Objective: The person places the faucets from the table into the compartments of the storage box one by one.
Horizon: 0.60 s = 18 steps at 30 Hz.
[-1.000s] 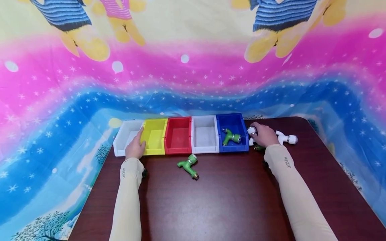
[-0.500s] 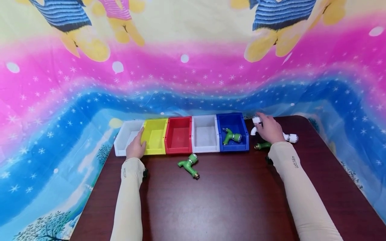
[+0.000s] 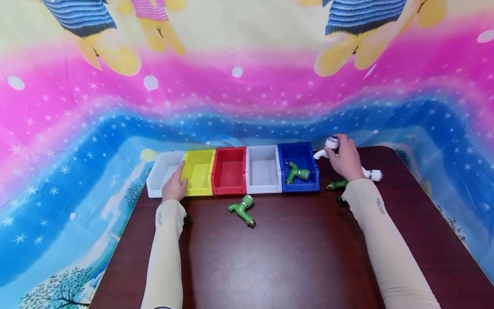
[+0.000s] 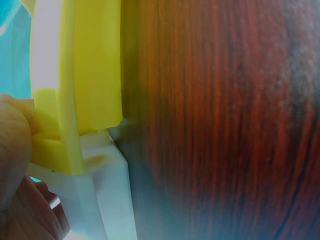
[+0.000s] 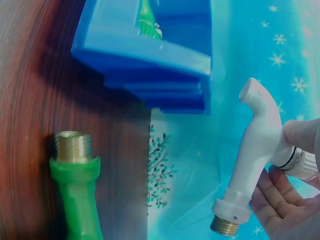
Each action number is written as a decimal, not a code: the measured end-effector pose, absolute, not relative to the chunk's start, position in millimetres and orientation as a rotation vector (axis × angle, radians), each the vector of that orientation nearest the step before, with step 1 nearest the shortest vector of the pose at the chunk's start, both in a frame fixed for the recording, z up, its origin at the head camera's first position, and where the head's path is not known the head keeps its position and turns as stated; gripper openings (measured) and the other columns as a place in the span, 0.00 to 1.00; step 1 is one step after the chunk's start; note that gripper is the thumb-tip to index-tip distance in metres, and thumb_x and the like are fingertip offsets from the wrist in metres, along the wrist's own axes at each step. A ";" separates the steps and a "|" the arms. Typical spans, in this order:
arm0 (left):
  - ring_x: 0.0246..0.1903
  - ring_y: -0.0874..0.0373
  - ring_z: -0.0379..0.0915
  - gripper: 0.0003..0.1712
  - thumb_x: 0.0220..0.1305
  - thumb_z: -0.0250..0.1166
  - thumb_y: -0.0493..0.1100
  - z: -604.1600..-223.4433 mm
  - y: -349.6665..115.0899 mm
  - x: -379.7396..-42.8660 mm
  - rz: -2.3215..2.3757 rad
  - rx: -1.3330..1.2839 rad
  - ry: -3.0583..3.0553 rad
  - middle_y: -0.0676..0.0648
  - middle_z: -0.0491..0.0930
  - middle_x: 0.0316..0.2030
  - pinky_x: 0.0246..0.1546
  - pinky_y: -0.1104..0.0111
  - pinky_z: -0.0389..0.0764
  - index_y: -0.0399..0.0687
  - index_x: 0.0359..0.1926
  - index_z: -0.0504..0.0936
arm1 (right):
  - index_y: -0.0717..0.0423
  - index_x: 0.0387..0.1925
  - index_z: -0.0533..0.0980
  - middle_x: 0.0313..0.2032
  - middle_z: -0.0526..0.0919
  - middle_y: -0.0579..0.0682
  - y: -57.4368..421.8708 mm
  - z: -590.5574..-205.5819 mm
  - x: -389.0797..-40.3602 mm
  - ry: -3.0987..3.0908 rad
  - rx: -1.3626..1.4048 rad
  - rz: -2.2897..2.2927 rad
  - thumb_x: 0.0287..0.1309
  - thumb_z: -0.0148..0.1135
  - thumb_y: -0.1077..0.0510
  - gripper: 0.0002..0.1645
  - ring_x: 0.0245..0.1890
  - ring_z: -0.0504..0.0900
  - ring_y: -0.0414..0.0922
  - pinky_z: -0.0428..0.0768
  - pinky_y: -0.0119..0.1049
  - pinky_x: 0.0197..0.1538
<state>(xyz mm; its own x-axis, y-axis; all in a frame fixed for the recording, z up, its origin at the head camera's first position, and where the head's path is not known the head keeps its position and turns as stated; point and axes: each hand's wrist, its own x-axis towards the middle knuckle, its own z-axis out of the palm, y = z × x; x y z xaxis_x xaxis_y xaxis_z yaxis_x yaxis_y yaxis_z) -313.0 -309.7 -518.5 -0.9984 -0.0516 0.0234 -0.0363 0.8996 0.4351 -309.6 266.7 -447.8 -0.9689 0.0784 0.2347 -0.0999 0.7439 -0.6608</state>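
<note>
My right hand (image 3: 346, 159) grips a white faucet (image 5: 257, 145) by its ribbed knob, lifted at the table's back edge just right of the blue bin (image 3: 301, 188). In the right wrist view its spout points up and its brass thread down. My left hand (image 3: 174, 185) rests on the adjoining walls of the left white bin (image 3: 156, 182) and the yellow bin (image 3: 199, 167), index finger straight along them. A green faucet (image 3: 297, 172) lies in the blue bin. Under the right wrist lie another green faucet (image 5: 80, 195) and a second white faucet (image 3: 373, 175), both partly hidden.
Between the yellow and blue bins stand a red bin (image 3: 229, 171) and another white bin (image 3: 264, 169), all in one row. One more green faucet (image 3: 243, 211) lies on the dark wooden table (image 3: 270, 257) in front of them. A printed cloth (image 3: 239, 98) hangs behind.
My right hand has lifted the white faucet and carried it back and slightly right, exposing more of the green faucet beneath. The left hand stays on the bin walls.
</note>
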 end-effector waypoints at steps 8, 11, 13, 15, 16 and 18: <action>0.60 0.32 0.74 0.42 0.80 0.50 0.43 -520.8 -309.8 -313.0 -0.686 0.075 -3.022 0.33 0.66 0.74 0.60 0.40 0.75 0.62 0.85 0.40 | 0.68 0.70 0.61 0.61 0.70 0.72 254.7 -442.3 -307.3 -2.617 0.073 1.086 0.74 0.60 0.50 0.36 0.56 0.71 0.66 0.70 0.63 0.57; 0.63 0.32 0.72 0.42 0.80 0.50 0.43 -521.0 -309.3 -313.3 -0.681 0.076 -3.017 0.33 0.66 0.74 0.62 0.39 0.74 0.62 0.85 0.40 | 0.69 0.68 0.61 0.59 0.71 0.69 251.2 -439.1 -305.8 -2.597 0.082 1.100 0.73 0.62 0.51 0.35 0.49 0.72 0.62 0.71 0.57 0.51; 0.64 0.32 0.72 0.42 0.80 0.50 0.43 -520.8 -309.3 -313.6 -0.674 0.075 -3.015 0.33 0.66 0.74 0.63 0.39 0.74 0.61 0.85 0.41 | 0.69 0.67 0.61 0.57 0.71 0.68 248.5 -436.9 -304.7 -2.590 0.084 1.114 0.72 0.63 0.51 0.35 0.45 0.72 0.60 0.71 0.54 0.47; 0.63 0.32 0.72 0.42 0.80 0.51 0.43 -520.3 -309.1 -313.5 -0.669 0.080 -3.015 0.33 0.66 0.74 0.63 0.40 0.74 0.61 0.85 0.41 | 0.68 0.66 0.62 0.57 0.71 0.68 245.8 -434.9 -304.3 -2.580 0.095 1.118 0.71 0.63 0.52 0.34 0.45 0.72 0.60 0.72 0.53 0.47; 0.63 0.32 0.72 0.42 0.79 0.51 0.43 -519.9 -309.0 -313.3 -0.668 0.084 -3.015 0.33 0.67 0.74 0.63 0.40 0.74 0.61 0.85 0.41 | 0.67 0.67 0.62 0.57 0.71 0.68 244.4 -434.2 -304.0 -2.578 0.105 1.116 0.71 0.63 0.53 0.34 0.46 0.72 0.60 0.72 0.53 0.47; 0.63 0.32 0.73 0.42 0.79 0.51 0.43 -519.0 -308.6 -312.9 -0.665 0.089 -3.016 0.33 0.67 0.73 0.63 0.40 0.74 0.61 0.85 0.42 | 0.64 0.68 0.66 0.56 0.71 0.68 242.1 -433.5 -304.3 -2.576 0.128 1.102 0.72 0.63 0.53 0.32 0.46 0.71 0.60 0.71 0.54 0.47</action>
<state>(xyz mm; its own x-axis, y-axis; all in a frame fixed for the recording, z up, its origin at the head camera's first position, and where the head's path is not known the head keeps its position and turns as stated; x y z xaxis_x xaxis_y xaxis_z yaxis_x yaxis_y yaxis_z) -312.9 -308.6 -519.0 -0.9970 -0.0676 0.0381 -0.0453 0.9056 0.4216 -304.3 242.1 -433.5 -0.9397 0.0487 0.3384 -0.2111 0.6960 -0.6863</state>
